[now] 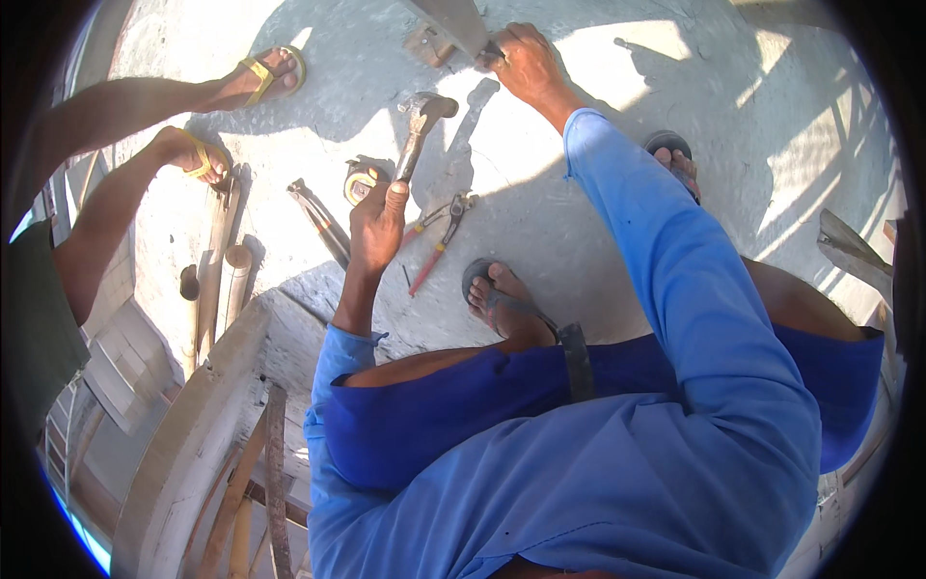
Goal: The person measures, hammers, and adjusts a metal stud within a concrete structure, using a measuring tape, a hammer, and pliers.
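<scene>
My left hand is wrapped round the handle of a hammer, whose metal head points away from me, above the floor. Further off at the top, my right hand has its fingers closed at the lower end of a long grey flat piece. A small dark part shows at its fingertips; I cannot make out what it is. Beside that piece lies a small wooden block. Close to my left hand lie a tape measure, pliers with red handles and a dark long-handled tool.
Another person's feet in yellow flip-flops stand at the far left. Several poles or tubes lean near a raised curved edge, with wooden strips below it. My sandaled foot is on the grey floor.
</scene>
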Available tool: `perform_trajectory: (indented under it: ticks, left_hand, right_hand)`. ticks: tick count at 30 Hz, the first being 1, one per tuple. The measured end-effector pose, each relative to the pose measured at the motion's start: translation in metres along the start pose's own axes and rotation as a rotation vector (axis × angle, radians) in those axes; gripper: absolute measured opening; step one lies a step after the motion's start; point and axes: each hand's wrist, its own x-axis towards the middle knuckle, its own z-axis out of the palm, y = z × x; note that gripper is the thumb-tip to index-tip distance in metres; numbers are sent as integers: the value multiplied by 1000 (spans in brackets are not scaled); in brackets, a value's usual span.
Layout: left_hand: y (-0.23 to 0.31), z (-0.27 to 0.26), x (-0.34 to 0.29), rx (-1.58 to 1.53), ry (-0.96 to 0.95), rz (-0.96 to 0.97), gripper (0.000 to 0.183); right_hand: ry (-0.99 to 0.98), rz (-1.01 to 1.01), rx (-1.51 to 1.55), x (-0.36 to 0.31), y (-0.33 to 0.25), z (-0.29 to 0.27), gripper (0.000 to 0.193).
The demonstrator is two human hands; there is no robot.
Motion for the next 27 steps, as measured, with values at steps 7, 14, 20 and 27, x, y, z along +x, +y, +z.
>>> perform_trajectory:
  ticks: [7, 14, 20, 27]
  left_hand:
    - [46, 7, 27, 112, 71, 226, 59]
    - [71, 10, 46, 184, 99, 318, 62]
    - [53, 20, 71, 368, 52, 334, 64]
    - [60, 18, 58, 105, 96, 419, 63]
  right_hand:
    - [8, -45, 69, -5, 17, 8, 14]
    - [40, -103, 196, -2, 12, -5, 10]
    - [67, -95, 196, 0, 7, -6, 6]
    - [99, -44, 195, -2, 10, 0, 7]
